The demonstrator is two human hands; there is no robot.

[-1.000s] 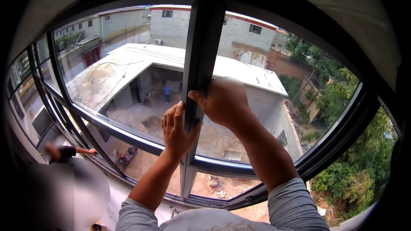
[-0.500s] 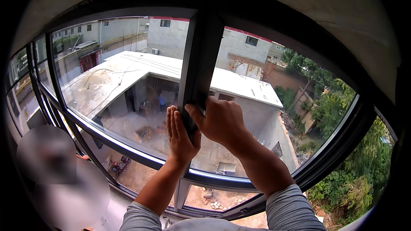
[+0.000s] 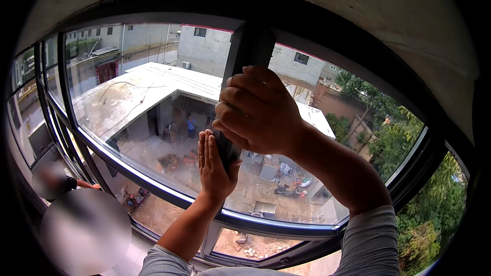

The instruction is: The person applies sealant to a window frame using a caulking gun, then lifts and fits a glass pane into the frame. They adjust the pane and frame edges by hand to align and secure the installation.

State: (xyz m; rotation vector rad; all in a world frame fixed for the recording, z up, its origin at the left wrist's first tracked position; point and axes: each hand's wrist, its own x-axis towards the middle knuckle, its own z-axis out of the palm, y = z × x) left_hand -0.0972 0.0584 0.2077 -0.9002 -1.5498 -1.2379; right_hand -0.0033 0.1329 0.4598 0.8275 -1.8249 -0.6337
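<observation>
Behind the window a yard lies far below, and the bar (image 3: 244, 66), gripped by the right hand (image 3: 255, 112) with the left hand (image 3: 215, 166) flat against it, may slip sideways.

Outside: a flat white roof (image 3: 143, 92), green trees (image 3: 434, 209), 1 motorbike (image 3: 286, 190).

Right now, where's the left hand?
Head view, centre: the left hand lies flat, fingers up, against the left face of the dark window post, just below the right hand gripping that post.
</observation>
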